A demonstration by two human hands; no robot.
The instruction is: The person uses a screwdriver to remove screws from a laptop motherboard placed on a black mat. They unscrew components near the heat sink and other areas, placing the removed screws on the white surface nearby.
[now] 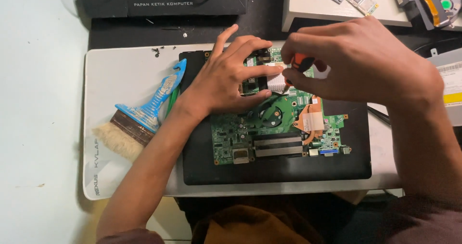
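Right hand (358, 63) grip clamped on orange-handled screwdriver (297, 65), tip down on green motherboard (279, 128) lying in black laptop base (356, 152) on the desk; left hand (231, 75) flat, fingers spread, pinning board; tip could slip and gouge traces; loose screws (157, 51) could roll off; blue brush (139, 121) lies just left, clear.

blue-handled brush (137, 123) on white mat (115, 80); black box (163, 0) behind.
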